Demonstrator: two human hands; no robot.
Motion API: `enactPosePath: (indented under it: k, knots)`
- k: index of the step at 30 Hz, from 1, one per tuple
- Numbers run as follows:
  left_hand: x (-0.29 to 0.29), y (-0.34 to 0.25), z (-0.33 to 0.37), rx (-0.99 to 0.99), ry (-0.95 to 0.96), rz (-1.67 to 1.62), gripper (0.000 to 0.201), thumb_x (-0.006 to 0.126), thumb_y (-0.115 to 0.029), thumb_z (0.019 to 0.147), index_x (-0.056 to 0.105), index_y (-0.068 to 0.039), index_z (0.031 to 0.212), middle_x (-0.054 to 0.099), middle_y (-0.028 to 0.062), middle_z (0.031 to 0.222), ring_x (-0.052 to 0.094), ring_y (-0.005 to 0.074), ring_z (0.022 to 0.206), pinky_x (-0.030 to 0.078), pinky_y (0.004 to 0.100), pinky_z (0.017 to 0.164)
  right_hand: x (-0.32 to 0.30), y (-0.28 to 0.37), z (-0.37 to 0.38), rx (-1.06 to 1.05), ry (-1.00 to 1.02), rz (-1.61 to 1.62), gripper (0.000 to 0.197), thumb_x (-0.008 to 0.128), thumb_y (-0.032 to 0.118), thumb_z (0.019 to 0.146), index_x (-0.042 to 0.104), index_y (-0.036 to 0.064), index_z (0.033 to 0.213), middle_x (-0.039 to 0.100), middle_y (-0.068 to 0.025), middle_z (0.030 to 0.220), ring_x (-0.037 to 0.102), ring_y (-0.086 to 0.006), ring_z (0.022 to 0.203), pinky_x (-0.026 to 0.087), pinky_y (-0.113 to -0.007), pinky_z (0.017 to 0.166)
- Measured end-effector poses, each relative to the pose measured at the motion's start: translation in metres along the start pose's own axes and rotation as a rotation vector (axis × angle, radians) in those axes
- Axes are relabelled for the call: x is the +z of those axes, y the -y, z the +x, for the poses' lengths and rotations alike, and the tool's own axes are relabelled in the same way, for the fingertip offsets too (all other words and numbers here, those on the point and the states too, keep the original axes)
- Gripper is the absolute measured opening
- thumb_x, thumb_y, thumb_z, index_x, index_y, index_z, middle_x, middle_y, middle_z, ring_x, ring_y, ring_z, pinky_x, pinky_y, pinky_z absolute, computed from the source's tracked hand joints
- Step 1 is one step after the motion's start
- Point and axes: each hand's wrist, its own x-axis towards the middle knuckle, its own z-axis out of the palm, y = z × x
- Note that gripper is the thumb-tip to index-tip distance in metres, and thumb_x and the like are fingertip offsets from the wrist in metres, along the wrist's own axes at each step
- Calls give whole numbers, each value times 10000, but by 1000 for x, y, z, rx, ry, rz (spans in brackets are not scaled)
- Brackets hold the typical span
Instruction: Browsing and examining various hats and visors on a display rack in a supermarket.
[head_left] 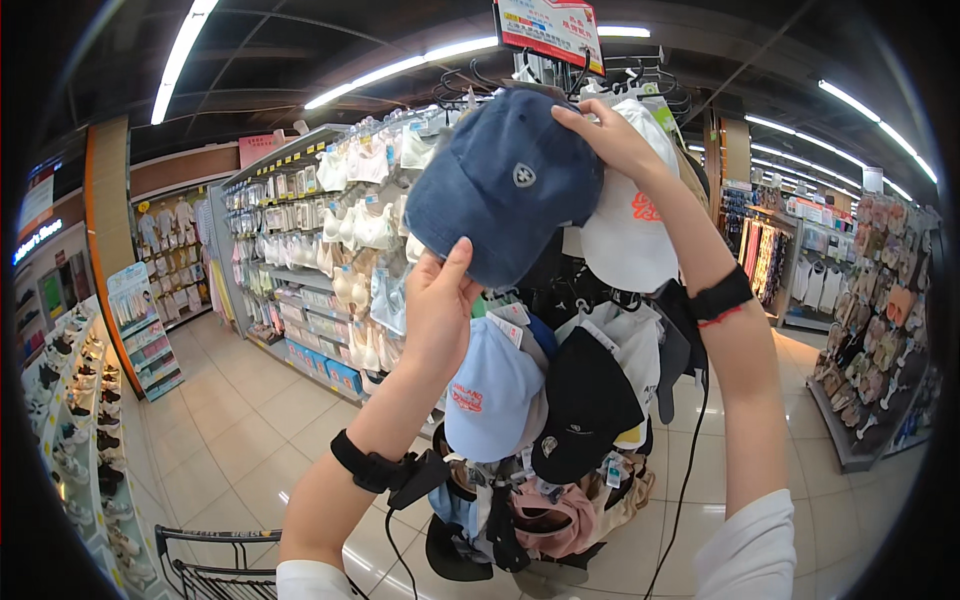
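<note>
A navy blue baseball cap (490,170) with a small pale shield badge is held up between my two hands, near the top of a cap rack. My left hand (440,310) pinches the edge of its brim, thumb on top. At the crown's upper right, my right hand (610,140) grips the cap with thumb and fingers. Just behind on the right hangs a white cap (625,240) with red lettering. Below hang a light blue cap (490,390) and a black cap (588,400). The navy cap hides part of the rack's hooks.
More caps, including a pink one (555,515), hang low on the rack. A black shopping cart (215,555) stands at the lower left. Shelves of bras (355,230) run along the left aisle. Shoe shelves (100,440) line the far left, and a slipper display (880,340) stands right.
</note>
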Motion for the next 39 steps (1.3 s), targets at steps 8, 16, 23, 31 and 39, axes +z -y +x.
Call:
enactPosePath:
  k: [8,16,23,31,39]
  knots:
    - [6,39,-2,-9,-83,-165,268,481,-138,888,453,-8,1121,549,86,1070,553,162,959,447,317,851,-5,-39,-47,76,341,88,518,601,391,786,522,-6,1110,589,-68,1003,550,-130,906,440,-259,758]
    - [-4,57,3,-8,-90,-43,238,489,-199,890,455,-42,1065,545,62,1055,532,152,979,402,328,896,19,-76,-58,-78,-112,-130,489,630,439,733,622,-31,867,633,-135,739,615,-210,712,464,-318,657]
    - [-42,49,-70,-305,-90,16,391,476,-147,863,365,-36,1221,426,101,1224,424,225,1123,338,379,947,24,-59,-165,-155,-284,343,391,555,196,833,429,15,1156,532,-72,1009,522,-142,882,426,-268,737]
    - [-130,5,-274,-606,-208,307,315,476,-30,831,440,-15,1144,472,95,1180,486,196,1051,405,312,876,114,-44,-320,-200,416,415,176,585,26,743,591,4,917,586,-91,912,564,-186,812,456,-277,709]
    - [-197,-52,-517,-610,-844,1215,299,495,-120,853,454,12,1117,514,140,1076,485,241,1004,391,331,845,116,-48,-272,-368,280,34,191,622,13,678,615,33,867,561,-110,977,527,-268,923,417,-348,812]
